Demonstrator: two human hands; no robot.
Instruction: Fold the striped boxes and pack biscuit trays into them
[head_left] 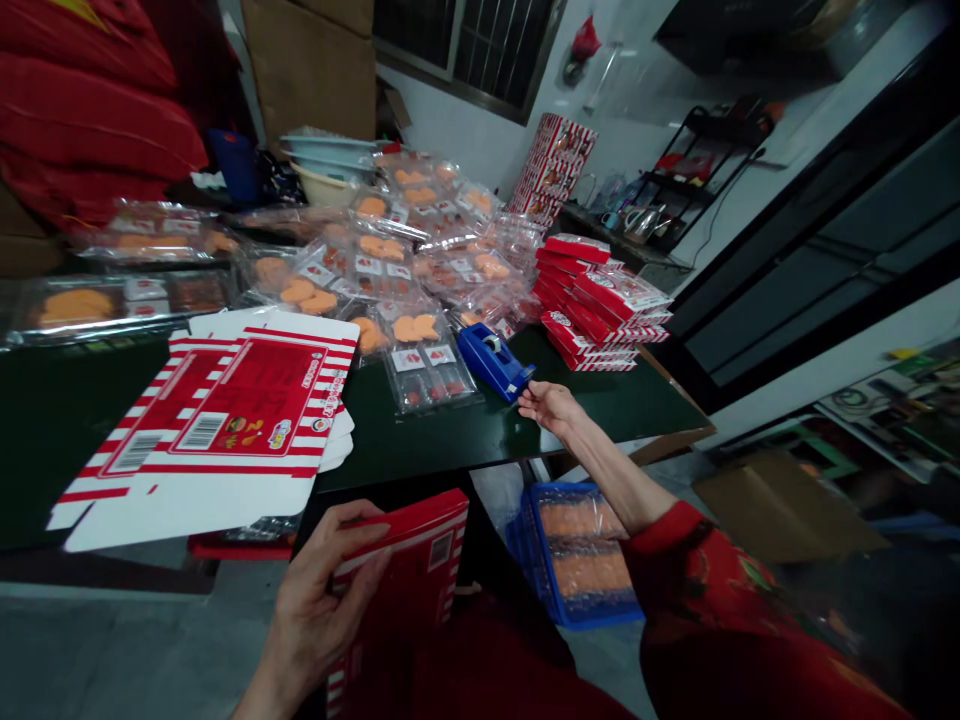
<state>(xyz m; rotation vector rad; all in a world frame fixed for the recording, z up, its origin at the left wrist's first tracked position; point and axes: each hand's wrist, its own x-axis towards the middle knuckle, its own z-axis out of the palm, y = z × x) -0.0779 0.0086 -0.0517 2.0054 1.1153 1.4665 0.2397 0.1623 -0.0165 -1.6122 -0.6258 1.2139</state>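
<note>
My left hand (322,600) grips a flat red-and-white striped cardboard box (409,570) by its edge, low in front of me, thumb across its face. On the table's front edge sits a blue tape dispenser (491,362) with a roll in it. At the dispenser's cutter end, my right hand (553,408) pinches the tape's end between thumb and fingers; the tape itself barely shows. Left of the dispenser lies a clear plastic food pack (429,365) with orange rounds and small white sachets. A stack of flat unfolded cartons (247,400) in the same red print lies at the left.
Many more clear packs (375,255) are heaped across the dark green table (405,450). Stacked red boxes (600,300) stand at the right end. Below the table is a blue crate (559,600) holding wrapped orange goods. Pale basins (330,150) stand at the back.
</note>
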